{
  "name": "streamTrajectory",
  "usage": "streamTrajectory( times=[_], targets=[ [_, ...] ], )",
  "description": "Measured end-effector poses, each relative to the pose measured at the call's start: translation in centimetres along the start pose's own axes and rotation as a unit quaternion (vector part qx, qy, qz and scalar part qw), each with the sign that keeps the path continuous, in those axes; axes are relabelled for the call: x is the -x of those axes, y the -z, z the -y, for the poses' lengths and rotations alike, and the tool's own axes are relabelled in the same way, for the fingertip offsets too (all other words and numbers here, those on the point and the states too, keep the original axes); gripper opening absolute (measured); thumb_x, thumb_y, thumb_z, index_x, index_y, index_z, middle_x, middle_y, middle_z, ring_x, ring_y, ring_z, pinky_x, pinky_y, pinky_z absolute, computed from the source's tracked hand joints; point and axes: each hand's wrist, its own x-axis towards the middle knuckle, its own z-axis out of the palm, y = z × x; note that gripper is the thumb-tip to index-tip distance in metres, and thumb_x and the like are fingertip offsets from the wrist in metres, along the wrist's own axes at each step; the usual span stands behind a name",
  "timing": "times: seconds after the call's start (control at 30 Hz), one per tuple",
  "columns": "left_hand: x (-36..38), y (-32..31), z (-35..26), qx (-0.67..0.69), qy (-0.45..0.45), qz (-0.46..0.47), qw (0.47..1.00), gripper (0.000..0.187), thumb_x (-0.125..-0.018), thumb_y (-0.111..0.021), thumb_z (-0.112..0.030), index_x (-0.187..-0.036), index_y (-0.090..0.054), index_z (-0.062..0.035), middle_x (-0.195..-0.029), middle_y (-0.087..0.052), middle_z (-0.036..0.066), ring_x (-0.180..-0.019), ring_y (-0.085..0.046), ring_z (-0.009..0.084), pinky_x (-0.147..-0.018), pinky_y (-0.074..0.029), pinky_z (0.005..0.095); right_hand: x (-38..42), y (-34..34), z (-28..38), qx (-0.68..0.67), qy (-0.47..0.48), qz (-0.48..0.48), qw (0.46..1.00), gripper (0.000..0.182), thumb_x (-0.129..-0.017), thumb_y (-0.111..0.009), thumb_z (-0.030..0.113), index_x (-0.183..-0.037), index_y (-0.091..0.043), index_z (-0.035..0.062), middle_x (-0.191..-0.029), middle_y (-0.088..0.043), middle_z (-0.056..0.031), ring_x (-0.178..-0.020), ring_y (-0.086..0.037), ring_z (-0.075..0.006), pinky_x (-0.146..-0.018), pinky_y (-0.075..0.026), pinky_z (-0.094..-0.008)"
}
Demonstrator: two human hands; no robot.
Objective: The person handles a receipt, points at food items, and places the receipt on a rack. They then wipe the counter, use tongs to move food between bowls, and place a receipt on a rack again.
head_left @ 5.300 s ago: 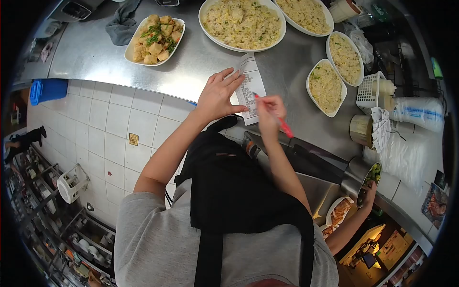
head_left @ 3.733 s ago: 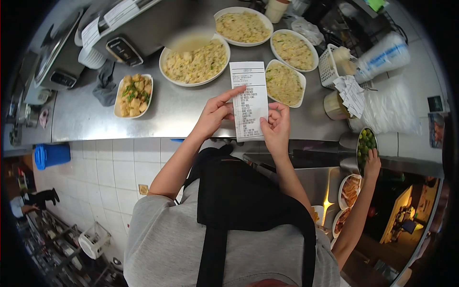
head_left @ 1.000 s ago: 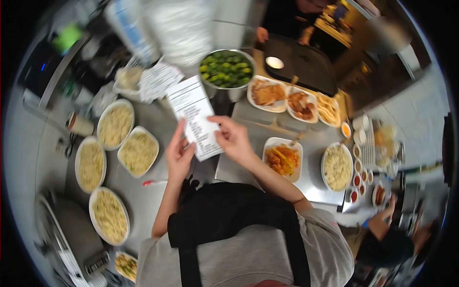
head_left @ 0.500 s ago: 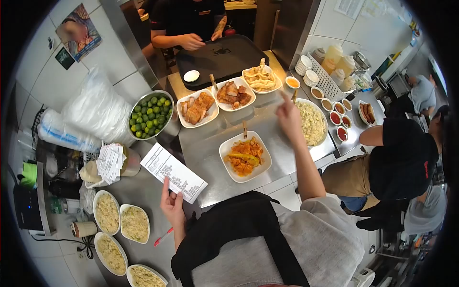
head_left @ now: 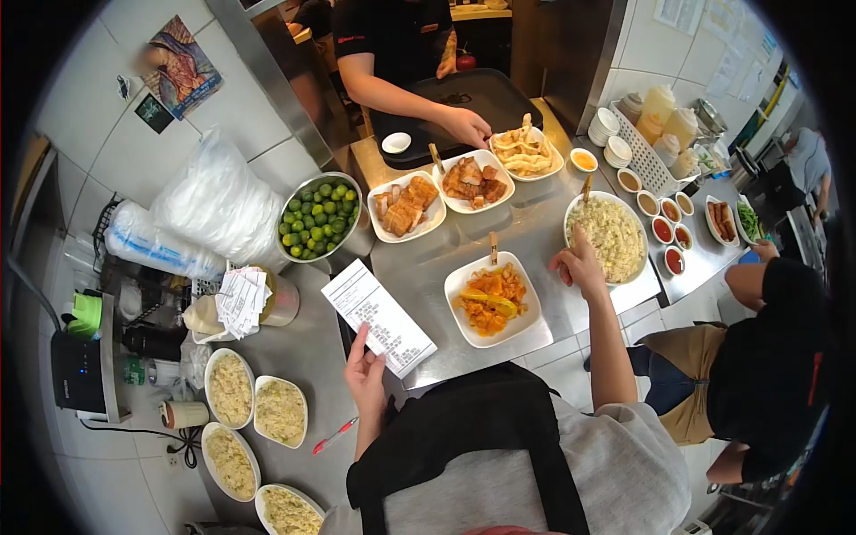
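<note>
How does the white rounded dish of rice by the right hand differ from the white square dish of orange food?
The white rounded rice dish curves throughout; the white square dish has corners. The rice dish looks nearly full; the square dish shows bare white around its food. Both stand on a steel counter, each with a brown clip.

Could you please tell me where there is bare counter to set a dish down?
Bare steel counter lies between the bowl of orange food and the meat bowls, and between the receipt and the fried rice at left. Sauce cups and squeeze bottles crowd the right.
</note>
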Motion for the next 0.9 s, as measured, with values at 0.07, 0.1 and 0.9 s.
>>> streamTrajectory(
  times=[0.07,0.1,0.9],
  targets=[
    [0.0,0.0,0.0,-0.003,-0.001,0.0,1.0,0.056,-0.076,-0.045,0.013,-0.13,-0.038,0.0013,-0.117,-0.053,0.012,-0.102,-0.054,0.0145,-0.087,-0.04,0.0241,0.1,0.0,-0.1,0.013,-0.004,0.003,1.0,0.076,-0.076,-0.039,-0.002,-0.138,0.004,0.001,-0.06,-0.058,-0.0096,-0.037,-0.043,-0.0106,-0.031,-0.035,-0.0237],
    [0.1,0.0,0.0,0.0,0.0,-0.001,1.0,0.055,-0.076,-0.045,0.013,-0.13,-0.038,0.0014,-0.116,-0.053,0.012,-0.101,-0.054,0.0143,-0.087,-0.04,0.0241,0.2,-0.1,-0.4,0.01,-0.007,0.004,1.0,0.076,-0.076,-0.039,-0.002,-0.138,0.004,0.001,-0.06,-0.058,-0.0096,-0.037,-0.043,-0.0106,-0.031,-0.035,-0.0237],
    [0.4,0.2,0.0,-0.01,-0.019,0.02,1.0,0.052,-0.078,-0.044,0.014,-0.129,-0.04,0.0004,-0.122,-0.049,0.012,-0.101,-0.055,0.0144,-0.087,-0.042,0.024,0.2,-1.4,-1.9,-0.02,-0.009,0.018,1.0,0.074,-0.076,-0.039,-0.002,-0.138,0.001,-0.0004,-0.058,-0.056,-0.0101,-0.034,-0.041,-0.0103,-0.029,-0.032,-0.0221]
  ],
)
